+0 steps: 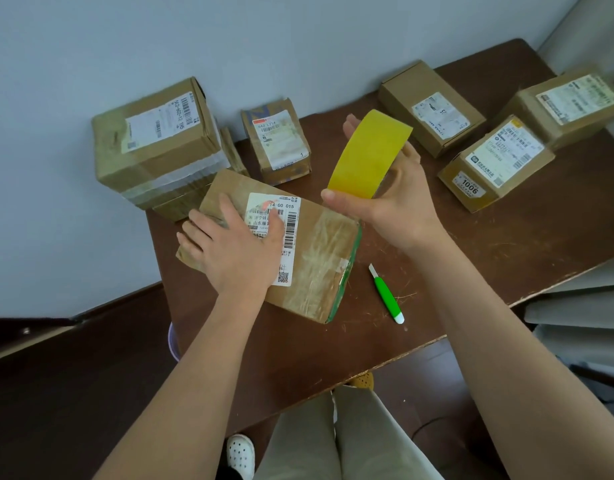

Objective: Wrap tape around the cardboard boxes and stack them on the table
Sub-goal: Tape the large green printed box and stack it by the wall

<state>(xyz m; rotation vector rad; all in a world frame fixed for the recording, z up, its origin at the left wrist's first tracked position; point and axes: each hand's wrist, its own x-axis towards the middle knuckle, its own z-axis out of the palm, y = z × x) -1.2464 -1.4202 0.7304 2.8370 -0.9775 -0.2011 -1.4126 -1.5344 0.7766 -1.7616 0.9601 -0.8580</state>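
On table (437, 271): left hand (236, 251) flat on box (312, 258); right hand (395, 202) grips tape roll (367, 154).

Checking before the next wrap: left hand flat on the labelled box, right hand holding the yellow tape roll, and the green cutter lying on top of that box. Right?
Not quite. The head view shows the green cutter lying on the table, right of the labelled box, not on it. The rest holds: left hand flat on the box, right hand holding the yellow tape roll.
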